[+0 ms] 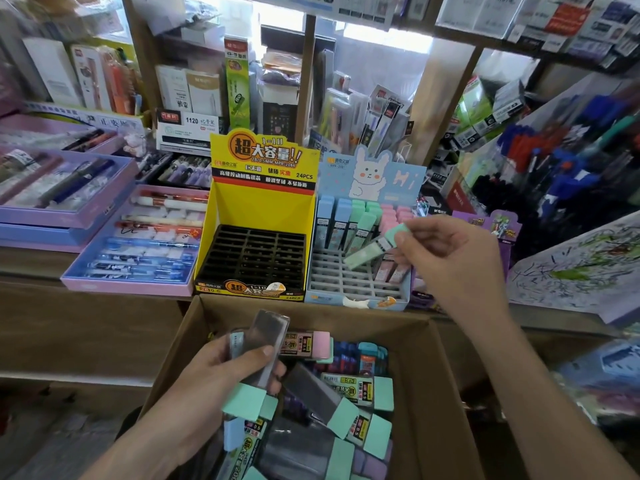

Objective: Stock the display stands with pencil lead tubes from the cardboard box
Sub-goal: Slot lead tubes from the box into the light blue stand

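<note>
The right hand (453,268) pinches a mint tube (367,252) by its cap end, tilted, its long axis running down-left toward the free slots of the blue stand (360,301) directly beneath (rear rows already filled); the left hand (214,379) has its grip wrapped round a few dark tubes (268,344) over the box (433,375), farther from both stands; the yellow stand (256,206) alongside sits unfilled on the crowded tabletop (27,261).

Yellow display stand (256,209): every black slot unfilled. Touching it on the right, the blue rabbit stand (360,297), back rows packed with upright blue, mint and pink tubes (349,220). A mint tube (372,249) hangs tilted over its white grid, pinched by the right hand (450,258). The left hand (221,372) grips clear mint-capped tubes (265,351) above the cardboard box (311,315), heaped with loose tubes (346,386).
</note>
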